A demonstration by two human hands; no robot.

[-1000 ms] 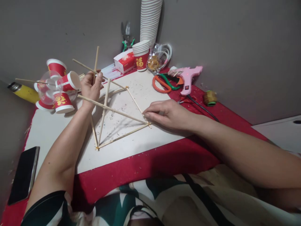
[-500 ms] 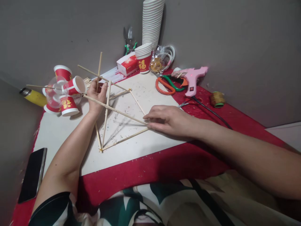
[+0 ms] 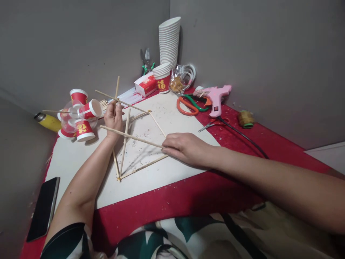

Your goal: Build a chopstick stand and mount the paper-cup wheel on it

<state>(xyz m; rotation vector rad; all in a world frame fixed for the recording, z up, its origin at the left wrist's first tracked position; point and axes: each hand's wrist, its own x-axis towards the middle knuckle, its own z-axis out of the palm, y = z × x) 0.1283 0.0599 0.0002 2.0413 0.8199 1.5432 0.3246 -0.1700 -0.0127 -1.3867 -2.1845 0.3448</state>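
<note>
A frame of thin wooden sticks (image 3: pixel 145 141) rests on the white sheet (image 3: pixel 107 196). Its base is four-sided, and pairs of slanting sticks cross above two sides. My left hand (image 3: pixel 113 120) is closed around the far crossing, thumb and fingers pinching the sticks just below where they meet. At the right corner of the base, my right hand (image 3: pixel 185 147) has its fingers pressed together on the stick ends; the palm hides that joint. Yellowish bands wrap the near corner (image 3: pixel 119 178) and the far corner (image 3: pixel 149 112).
Red paper cups (image 3: pixel 84 130) around a clear ball stand left, beside a yellow bottle (image 3: pixel 51 122). A phone (image 3: pixel 43 208) lies front left. Behind are stacked cups (image 3: pixel 169 43), a pink glue gun (image 3: pixel 217 100), orange-green scissors (image 3: pixel 187 106) and a thread spool (image 3: pixel 245 119).
The camera view has tilted, so the scene sits lower in the picture. Both hands keep their grip on the stick frame, which has hardly shifted on the sheet.
</note>
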